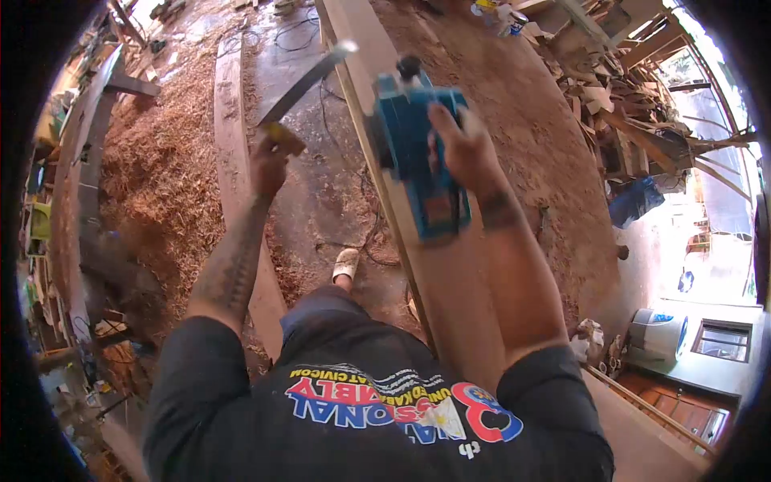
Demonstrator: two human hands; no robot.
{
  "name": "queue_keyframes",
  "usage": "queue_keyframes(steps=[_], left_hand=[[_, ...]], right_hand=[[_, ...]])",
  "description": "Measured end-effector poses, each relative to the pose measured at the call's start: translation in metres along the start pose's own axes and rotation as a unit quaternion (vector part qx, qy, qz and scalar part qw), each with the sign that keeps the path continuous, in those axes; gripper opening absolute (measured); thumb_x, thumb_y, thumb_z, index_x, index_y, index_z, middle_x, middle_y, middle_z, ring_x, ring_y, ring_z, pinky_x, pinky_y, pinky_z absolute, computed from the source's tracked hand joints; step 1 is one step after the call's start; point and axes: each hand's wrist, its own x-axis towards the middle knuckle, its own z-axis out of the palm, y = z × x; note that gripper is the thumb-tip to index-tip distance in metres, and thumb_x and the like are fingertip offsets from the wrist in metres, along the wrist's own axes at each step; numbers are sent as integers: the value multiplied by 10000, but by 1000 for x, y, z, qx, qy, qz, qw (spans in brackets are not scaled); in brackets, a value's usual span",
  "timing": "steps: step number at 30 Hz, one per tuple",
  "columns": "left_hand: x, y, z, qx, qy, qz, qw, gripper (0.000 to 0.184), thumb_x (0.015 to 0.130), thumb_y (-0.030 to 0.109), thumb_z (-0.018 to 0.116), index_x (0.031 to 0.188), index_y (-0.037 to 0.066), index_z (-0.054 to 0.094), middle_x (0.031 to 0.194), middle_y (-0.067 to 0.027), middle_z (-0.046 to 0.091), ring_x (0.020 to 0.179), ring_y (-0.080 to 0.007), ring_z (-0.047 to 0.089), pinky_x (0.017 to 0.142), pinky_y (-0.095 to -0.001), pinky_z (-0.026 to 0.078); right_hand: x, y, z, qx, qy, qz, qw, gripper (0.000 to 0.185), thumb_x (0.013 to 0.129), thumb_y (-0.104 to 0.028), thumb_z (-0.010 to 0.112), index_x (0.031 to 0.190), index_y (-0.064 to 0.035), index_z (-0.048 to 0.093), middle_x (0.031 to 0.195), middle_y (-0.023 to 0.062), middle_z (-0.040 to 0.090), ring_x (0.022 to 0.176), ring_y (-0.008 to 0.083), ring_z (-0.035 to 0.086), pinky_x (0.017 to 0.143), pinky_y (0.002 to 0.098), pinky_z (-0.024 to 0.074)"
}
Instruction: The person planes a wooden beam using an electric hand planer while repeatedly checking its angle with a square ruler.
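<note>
My right hand [468, 157] is closed around the handle of a teal electric planer [411, 173]. The planer is over a long wooden board [458, 285]; blur leaves it unclear whether it touches the wood. On the other side, my left hand [268, 170] grips what looks like a try square [309, 87], with a yellow stock in the fingers and a grey metal blade slanting up towards the board. Some of the left fingers are hidden behind the stock.
Wood shavings [161, 177] cover the floor on the left, beside a narrow plank [231, 128]. A dark cable [373, 229] runs near my foot [346, 263]. Scrap wood [626, 128] is piled at the right, with a white drum [654, 333] at lower right.
</note>
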Motion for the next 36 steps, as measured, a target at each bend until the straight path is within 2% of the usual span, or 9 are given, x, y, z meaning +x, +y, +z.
queue_keyframes(steps=[2,6,10,12,16,23,26,33,36], left_hand=[[5,17,11,51,-22,134,989,232,1055,228,679,1188,61,769,1064,-152,803,979,-297,771,804,-395,588],[8,12,92,166,-87,166,968,360,1035,349,693,1236,56,748,1101,-233,782,1060,-398,762,890,-489,584],[0,27,135,140,-110,192,965,366,1012,342,708,1241,57,740,1106,-239,779,1069,-411,756,901,-497,581],[13,8,144,87,-128,186,970,367,1015,351,704,1237,60,739,1105,-227,784,1067,-396,761,915,-497,577],[13,23,149,48,-115,218,968,325,1023,309,711,1233,63,739,1084,-205,796,1006,-366,782,869,-465,586],[10,22,143,201,-108,215,950,294,1058,274,684,1198,19,726,1107,-197,807,1023,-322,789,875,-443,603],[5,13,149,105,-107,212,966,319,1061,291,682,1205,9,723,1105,-184,810,1017,-322,789,866,-442,606],[1,18,136,132,-64,150,978,280,1024,287,706,1175,54,747,1051,-207,798,979,-387,779,822,-468,598],[13,-25,117,-75,14,126,989,228,1026,225,689,1186,80,763,1072,-198,795,1007,-416,760,829,-465,595]], right_hand=[[-96,4,-28,-34,10,47,998,377,1106,-397,619,1042,-26,601,801,36,622,609,138,606,562,327,498],[-256,17,-72,-59,28,81,995,289,1120,-314,581,1082,-29,612,812,28,626,669,122,615,605,311,500],[-415,25,-114,-75,38,138,987,508,1090,-449,632,1319,3,590,866,49,646,718,136,620,635,305,520],[-476,22,-119,-76,90,152,981,475,1044,-472,660,1134,-5,644,823,37,655,745,144,637,677,321,516],[-540,26,-127,-112,95,140,979,527,1031,-520,656,1128,-2,648,816,46,668,734,148,658,661,317,525],[-482,21,-119,-121,68,115,984,441,1055,-428,663,1146,3,637,808,40,668,696,139,662,626,305,529],[-414,20,-109,-91,53,109,989,403,1071,-402,656,1135,-5,630,796,31,656,680,127,645,614,296,515],[-206,5,-63,-61,34,104,992,401,1101,-443,620,1008,-54,600,745,26,622,627,116,617,567,304,487],[-107,-1,-38,-65,12,52,996,456,1096,-483,613,987,-41,610,717,39,622,569,137,621,526,322,486]])
